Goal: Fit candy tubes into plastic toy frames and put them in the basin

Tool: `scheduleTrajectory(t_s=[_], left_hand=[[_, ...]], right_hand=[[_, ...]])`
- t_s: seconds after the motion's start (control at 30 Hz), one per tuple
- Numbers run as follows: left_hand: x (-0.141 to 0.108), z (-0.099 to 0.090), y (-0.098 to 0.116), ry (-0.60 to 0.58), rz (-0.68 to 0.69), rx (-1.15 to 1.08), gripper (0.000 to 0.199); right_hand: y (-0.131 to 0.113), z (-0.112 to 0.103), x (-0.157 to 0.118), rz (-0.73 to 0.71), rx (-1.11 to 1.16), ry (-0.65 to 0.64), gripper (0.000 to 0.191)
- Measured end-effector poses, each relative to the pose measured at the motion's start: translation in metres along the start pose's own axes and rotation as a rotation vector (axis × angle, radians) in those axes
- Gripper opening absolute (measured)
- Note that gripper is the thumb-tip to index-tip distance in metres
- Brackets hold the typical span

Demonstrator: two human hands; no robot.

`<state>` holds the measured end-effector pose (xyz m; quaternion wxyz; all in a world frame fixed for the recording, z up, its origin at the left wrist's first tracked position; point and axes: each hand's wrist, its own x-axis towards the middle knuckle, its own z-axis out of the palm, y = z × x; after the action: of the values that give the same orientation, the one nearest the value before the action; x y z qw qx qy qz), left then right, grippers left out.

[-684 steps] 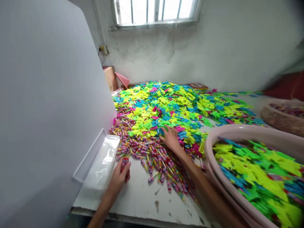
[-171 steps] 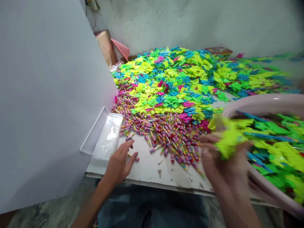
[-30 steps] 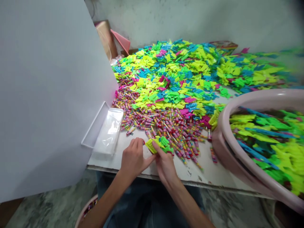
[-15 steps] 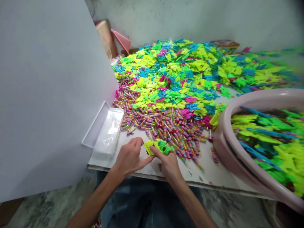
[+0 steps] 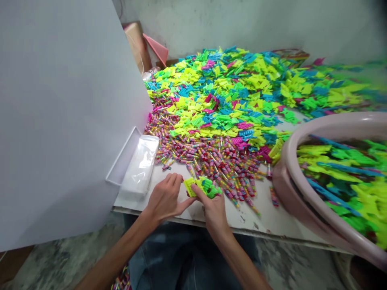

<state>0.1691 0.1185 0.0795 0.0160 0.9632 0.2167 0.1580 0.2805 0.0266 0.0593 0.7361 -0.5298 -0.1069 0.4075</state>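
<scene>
In our right hand [image 5: 215,211] we grip a small bunch of yellow and green plastic pieces [image 5: 202,187], the thumb pressed over them, just above the near part of the table [image 5: 260,219]. Our left hand [image 5: 165,198] is beside it, fingers curled and thumb stretched toward the bunch; a bit of red shows at the fingertips, but we cannot tell what it belongs to or how firmly it is held.

Just beyond our hands lies a spread of small pink and yellow tubes [image 5: 211,159], and behind it rises a big heap of yellow, green, blue and pink plastic pieces [image 5: 217,94]. To our left, clear plastic bags [image 5: 139,167] lie flat next to a tall white panel [image 5: 69,104]. To our right, a pale pink tub [image 5: 287,163] holds more colored pieces [image 5: 359,193], with one loose tube [image 5: 274,196] near its side. At the back, a pink triangular piece [image 5: 157,50] leans near the wall [image 5: 236,22]. Below the table we see blue jeans [image 5: 193,253] and gray floor [image 5: 75,249].
</scene>
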Motion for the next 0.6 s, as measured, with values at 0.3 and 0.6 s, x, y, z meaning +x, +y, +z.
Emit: scheduleTrajectory(t_s=[0.3,0.6], left_hand=[[0.0002,-0.002,-0.0016,-0.065,-0.006,-0.171,0.043],[0.0014,-0.0078,0.0017,-0.024,-0.02,-0.173,0.043]], right_hand=[[0.0031,-0.0036,-0.0034,-0.016,0.0,0.027,0.026],[0.0015,-0.0059,-0.0065,-0.125,-0.047,0.019,0.028]])
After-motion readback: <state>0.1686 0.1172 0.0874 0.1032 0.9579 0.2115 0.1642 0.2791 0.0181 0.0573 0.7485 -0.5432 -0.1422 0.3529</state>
